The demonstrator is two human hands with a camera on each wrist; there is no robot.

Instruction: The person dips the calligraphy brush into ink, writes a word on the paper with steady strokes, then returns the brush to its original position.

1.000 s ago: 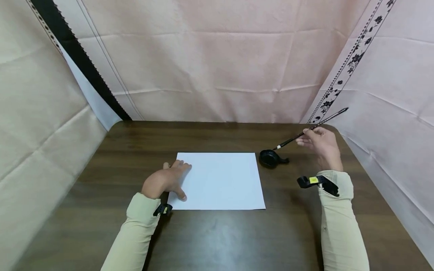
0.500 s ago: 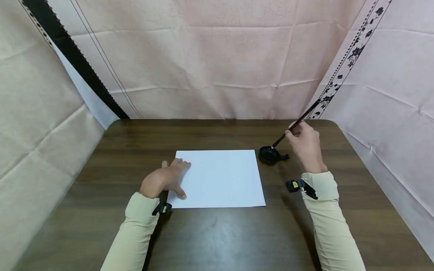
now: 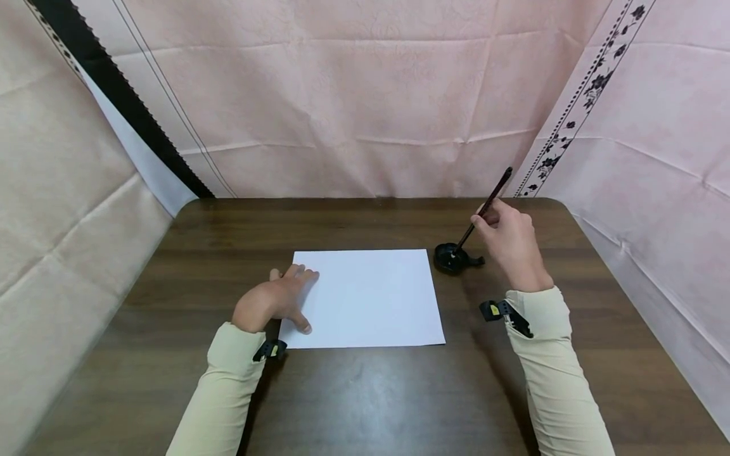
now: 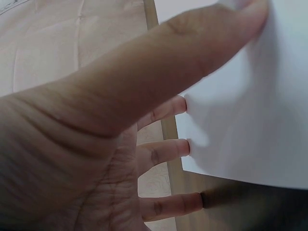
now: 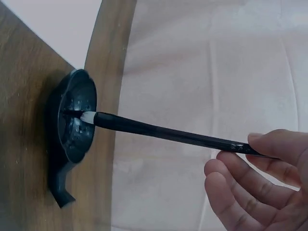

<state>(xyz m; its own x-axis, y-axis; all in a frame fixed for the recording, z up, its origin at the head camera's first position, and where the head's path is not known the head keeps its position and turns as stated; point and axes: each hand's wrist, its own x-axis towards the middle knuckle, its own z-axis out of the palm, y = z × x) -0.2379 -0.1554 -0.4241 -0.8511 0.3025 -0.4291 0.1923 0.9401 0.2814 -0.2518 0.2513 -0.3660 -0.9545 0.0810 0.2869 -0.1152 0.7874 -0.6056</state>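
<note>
A white sheet of paper lies on the table. My left hand rests on its left edge with fingers spread; in the left wrist view the thumb and two fingertips touch the paper, while another finger rests on the wood beside it. My right hand pinches a black-handled writing brush between thumb and fingers. The brush slants down into a small black ink dish with a curved handle. Its bristles are white near the ferrule and dark at the tip, inside the dish.
The brown wooden table has rounded far corners. Pale cloth hangs behind it and on both sides, with a floral border at the right. The ink dish sits just right of the paper's upper right corner.
My right hand has moved left and the brush has tilted more upright, its tip lowered into the ink dish. The left hand holds its place on the paper.
</note>
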